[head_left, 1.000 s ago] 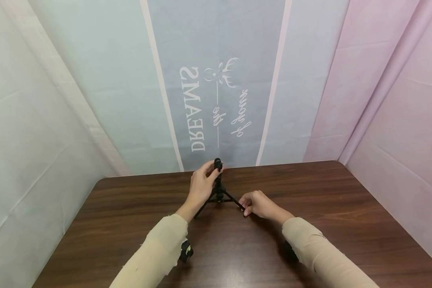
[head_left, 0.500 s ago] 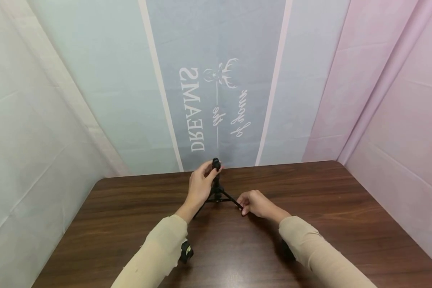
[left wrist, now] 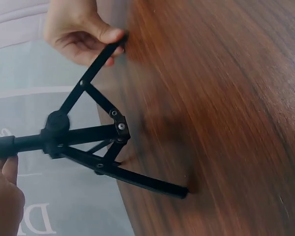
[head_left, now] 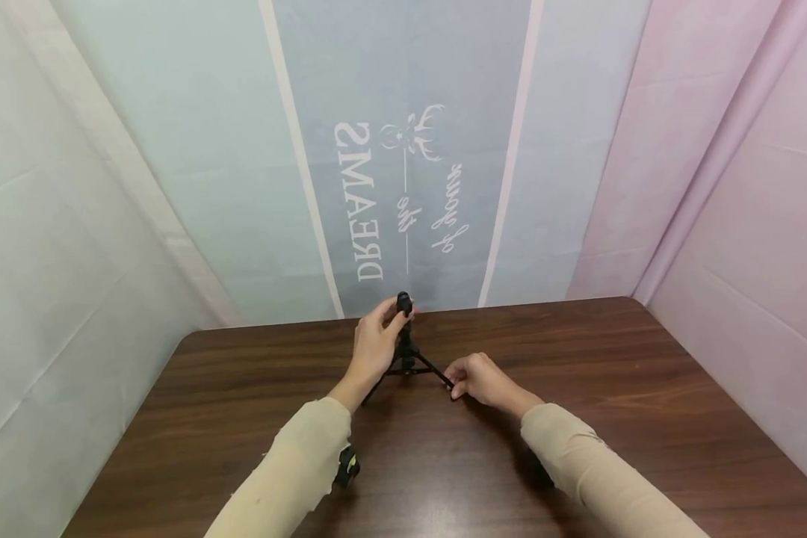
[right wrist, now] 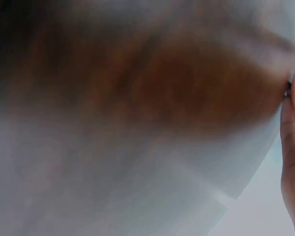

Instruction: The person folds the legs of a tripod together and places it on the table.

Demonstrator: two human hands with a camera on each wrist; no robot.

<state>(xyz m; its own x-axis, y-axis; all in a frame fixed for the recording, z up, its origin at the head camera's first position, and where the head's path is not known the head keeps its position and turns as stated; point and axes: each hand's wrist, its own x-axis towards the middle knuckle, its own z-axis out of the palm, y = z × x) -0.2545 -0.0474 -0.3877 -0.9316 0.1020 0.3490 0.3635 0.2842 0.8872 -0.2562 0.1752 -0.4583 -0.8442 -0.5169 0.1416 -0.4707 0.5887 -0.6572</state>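
Observation:
A small black tripod (head_left: 406,357) stands near the table's far edge with its legs spread. My left hand (head_left: 373,345) grips its upper column, thumb toward me. At the end of the right leg, my right hand (head_left: 482,379) pinches the tip between thumb and fingers. The left wrist view shows the tripod's hinged braces (left wrist: 119,126) and another leg (left wrist: 142,181) reaching toward the wood. In the right wrist view my right hand (right wrist: 292,147) appears at the right edge with a dark bit between the fingertips; the rest is blurred.
The brown wood-grain table (head_left: 437,463) has rounded far corners. Behind it hangs a pale printed cloth (head_left: 410,75) with mirrored lettering, and cloth walls close both sides. A black wrist device (head_left: 347,467) shows below my left sleeve.
The tripod and my right hand have shifted very slightly left. Both hands keep their hold on the column and the leg tip.

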